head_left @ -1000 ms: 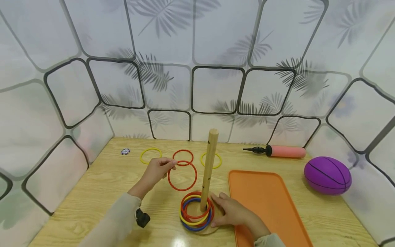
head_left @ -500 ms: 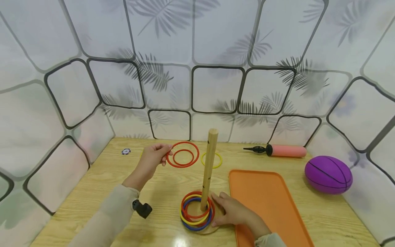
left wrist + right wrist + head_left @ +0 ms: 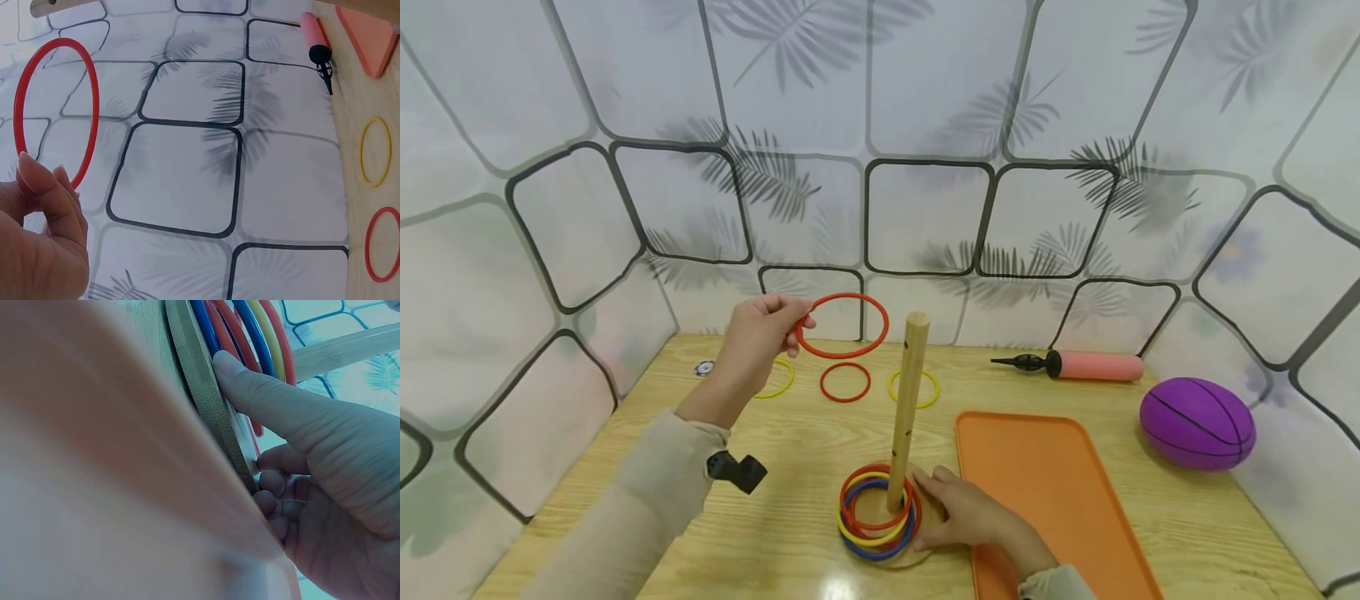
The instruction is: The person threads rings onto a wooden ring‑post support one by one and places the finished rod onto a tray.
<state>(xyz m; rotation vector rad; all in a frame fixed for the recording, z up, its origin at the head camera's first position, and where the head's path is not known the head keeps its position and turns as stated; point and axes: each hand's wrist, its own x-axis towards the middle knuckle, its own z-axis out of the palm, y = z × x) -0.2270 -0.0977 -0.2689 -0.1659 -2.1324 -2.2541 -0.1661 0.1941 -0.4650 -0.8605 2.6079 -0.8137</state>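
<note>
In the head view my left hand [image 3: 752, 337] pinches a red ring [image 3: 887, 325] between thumb and fingers, held up above the table. The left wrist view shows the same ring [image 3: 95, 106] standing over the fingertips. A wooden peg [image 3: 911, 392] rises from a round wooden base [image 3: 901, 561]. Several rings, with a blue ring [image 3: 868, 557] low in the pile, lie around the peg's foot. My right hand [image 3: 973, 510] grips the base's right edge. In the right wrist view its thumb lies on top of the base [image 3: 203, 381], with the other fingers curled at the edge.
Behind lie a red ring [image 3: 869, 382] and two yellow ones, the left yellow ring [image 3: 792, 377] partly hidden by my hand. An orange tray [image 3: 1045, 483] sits beside my right hand. Farther right are a pink pump [image 3: 1097, 367] and a purple ball [image 3: 1198, 423]. A chip [image 3: 703, 367] lies far left.
My left hand has lifted the red ring up and away from the table, past the red ring lying at the back. My right hand stays on the base.
</note>
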